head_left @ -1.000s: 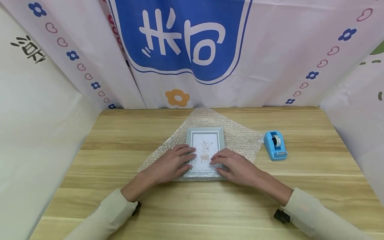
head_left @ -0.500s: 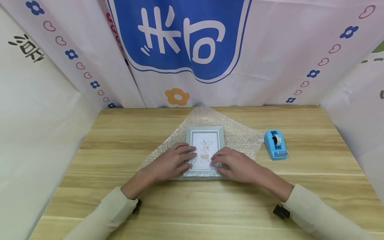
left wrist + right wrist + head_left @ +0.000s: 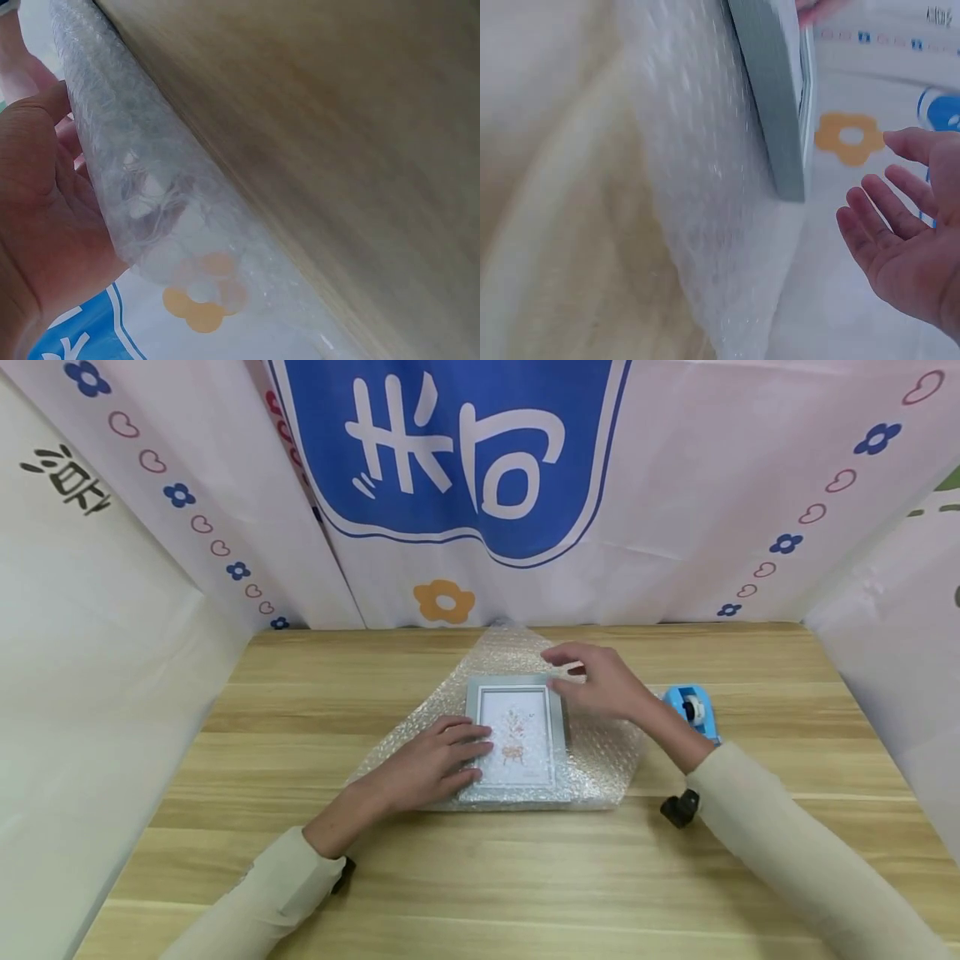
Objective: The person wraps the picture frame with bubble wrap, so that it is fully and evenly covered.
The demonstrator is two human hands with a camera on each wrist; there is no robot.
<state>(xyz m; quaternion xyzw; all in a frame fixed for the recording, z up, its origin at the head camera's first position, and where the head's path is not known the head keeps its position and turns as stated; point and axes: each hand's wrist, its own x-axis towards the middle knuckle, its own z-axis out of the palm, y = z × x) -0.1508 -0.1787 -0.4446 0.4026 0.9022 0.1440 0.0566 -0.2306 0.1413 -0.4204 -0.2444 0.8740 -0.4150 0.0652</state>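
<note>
A picture frame (image 3: pixel 514 739) with a pale grey-blue border and a small plant print lies on a sheet of bubble wrap (image 3: pixel 603 760). Some of the clear wrap is folded over the frame's near part. My left hand (image 3: pixel 427 764) rests on the frame's left side and the wrap there, its fingers extended. In the left wrist view the folded wrap (image 3: pixel 142 150) runs along beside that hand. My right hand (image 3: pixel 600 681) hovers by the frame's top right corner, fingers loosely bent and holding nothing. The right wrist view shows its fingers (image 3: pixel 870 217) spread apart from the frame.
A blue tape dispenser (image 3: pixel 693 708) stands on the wooden table (image 3: pixel 480 877) to the right, partly hidden by my right forearm. A printed cloth (image 3: pixel 652 510) hangs along the table's back edge, and white sheets (image 3: pixel 112 693) enclose the sides.
My right hand has lifted off the frame's lower right and moved away from me to its top right corner. My left hand has stayed in place.
</note>
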